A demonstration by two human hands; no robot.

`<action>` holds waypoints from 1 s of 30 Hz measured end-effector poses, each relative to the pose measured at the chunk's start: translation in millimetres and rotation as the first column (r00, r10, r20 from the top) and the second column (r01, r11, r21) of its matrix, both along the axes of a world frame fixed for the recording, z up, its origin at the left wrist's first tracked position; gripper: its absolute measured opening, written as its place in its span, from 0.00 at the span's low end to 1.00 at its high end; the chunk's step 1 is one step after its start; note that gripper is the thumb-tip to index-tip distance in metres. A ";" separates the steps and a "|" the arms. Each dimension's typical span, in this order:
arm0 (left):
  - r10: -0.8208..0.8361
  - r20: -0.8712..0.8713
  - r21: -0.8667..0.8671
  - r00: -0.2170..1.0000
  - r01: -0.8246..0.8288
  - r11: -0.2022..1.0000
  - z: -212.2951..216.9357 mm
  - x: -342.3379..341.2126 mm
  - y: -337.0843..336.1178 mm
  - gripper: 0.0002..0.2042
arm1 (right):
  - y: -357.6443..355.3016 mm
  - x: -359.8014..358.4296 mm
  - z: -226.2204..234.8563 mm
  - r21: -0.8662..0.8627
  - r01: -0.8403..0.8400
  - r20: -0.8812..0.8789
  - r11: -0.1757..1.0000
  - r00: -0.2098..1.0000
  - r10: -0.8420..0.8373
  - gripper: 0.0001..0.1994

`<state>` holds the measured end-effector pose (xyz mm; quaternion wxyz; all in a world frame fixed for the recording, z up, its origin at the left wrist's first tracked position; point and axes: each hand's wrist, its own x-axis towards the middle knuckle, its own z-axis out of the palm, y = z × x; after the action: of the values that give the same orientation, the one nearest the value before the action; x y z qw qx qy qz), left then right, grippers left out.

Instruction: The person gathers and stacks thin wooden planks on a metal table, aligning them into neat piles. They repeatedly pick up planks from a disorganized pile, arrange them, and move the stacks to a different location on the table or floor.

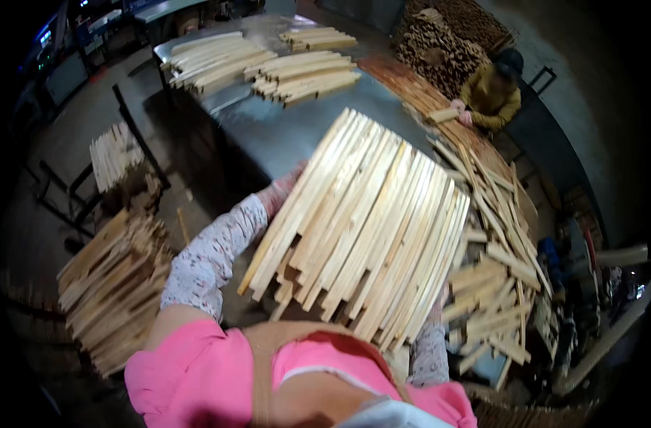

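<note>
A wide bundle of pale wooden strips [361,221] is held up in front of my body, its strips side by side with uneven near ends. My left hand [286,187], in a reddish patterned glove below a flowered sleeve, presses against the bundle's left side; its fingers go out of sight behind the wood. On the opposite side my right hand [437,311] holds the lower right edge, mostly hidden by the strips. Beyond the bundle lies a grey metal table [250,132], with stacks of similar strips [304,75] at its far end.
Loose strips [486,307] lie jumbled on the right. A co-worker [493,93] in a mustard jacket handles a wood piece at a reddish board [411,89]. A large stack of wood [119,285] stands at left, near a dark metal frame [136,132]. More wood [439,53] is piled at the back.
</note>
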<state>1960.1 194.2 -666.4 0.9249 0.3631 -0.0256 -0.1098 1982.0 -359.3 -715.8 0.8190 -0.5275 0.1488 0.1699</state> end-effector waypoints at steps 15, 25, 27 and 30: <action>-0.012 -0.128 0.986 0.992 0.126 -0.107 -75.5 377.0 54.9 0.23 | 70.7 292.9 -87.6 -0.027 0.004 -0.165 1.000 0.986 -0.008 0.38; -0.365 -0.216 0.940 0.906 0.294 0.172 -78.4 426.4 100.2 0.35 | 60.8 295.8 -27.4 -0.748 -0.083 -0.234 0.659 0.961 -0.145 0.34; -0.403 -0.248 0.941 0.881 0.319 0.117 -65.9 419.9 127.0 0.38 | 78.3 277.6 11.4 -0.804 0.029 -0.304 0.594 0.838 -0.453 0.37; -0.488 -0.213 0.939 0.847 0.315 0.136 -39.6 409.7 204.0 0.38 | 131.1 275.4 63.0 -0.975 -0.135 -0.209 0.176 0.826 -0.523 0.37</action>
<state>2369.8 398.2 -706.0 0.4448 0.8287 -0.1170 -0.3190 2257.4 -228.2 -652.8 0.2429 -0.8296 0.4996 0.0570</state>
